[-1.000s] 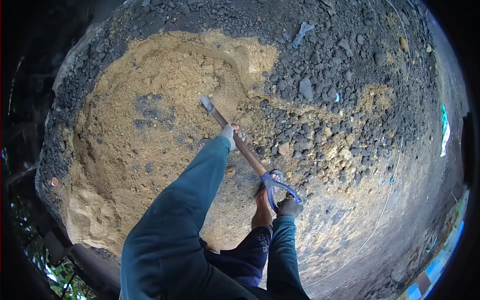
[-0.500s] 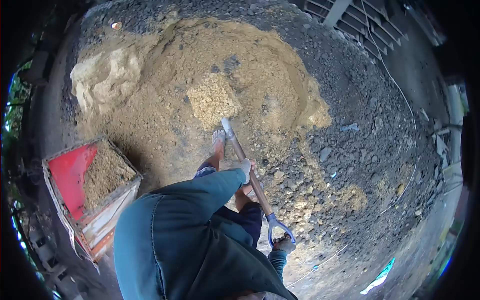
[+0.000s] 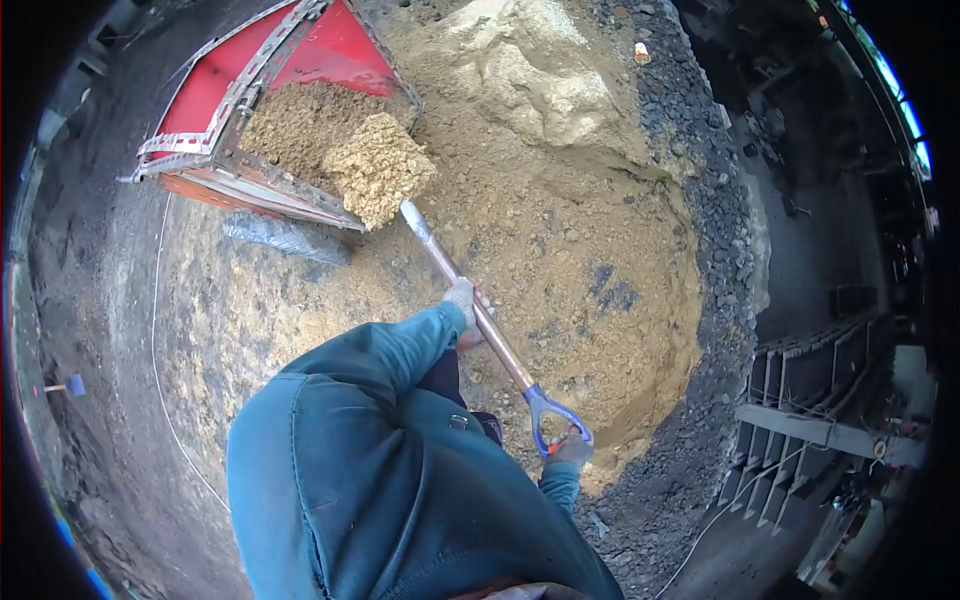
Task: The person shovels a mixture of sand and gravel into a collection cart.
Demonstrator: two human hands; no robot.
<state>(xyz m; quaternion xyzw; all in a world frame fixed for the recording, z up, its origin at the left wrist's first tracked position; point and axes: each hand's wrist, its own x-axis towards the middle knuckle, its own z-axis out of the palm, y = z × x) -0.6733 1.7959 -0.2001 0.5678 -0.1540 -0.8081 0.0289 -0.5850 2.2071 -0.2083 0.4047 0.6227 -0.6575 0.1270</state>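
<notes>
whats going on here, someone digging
A person is shoveling sand. The left hand grips the wooden shaft of the shovel midway, and the right hand holds its blue D-handle. The blade carries a heaped load of sand, held over the edge of a red box that already contains sand. The sand pile lies alongside.

No text, label, brand or number can be read anywhere.

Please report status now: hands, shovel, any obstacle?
Left hand grips shaft, right hand grips handle. Shovel loaded with sand, over red box. No obstacle.
</notes>
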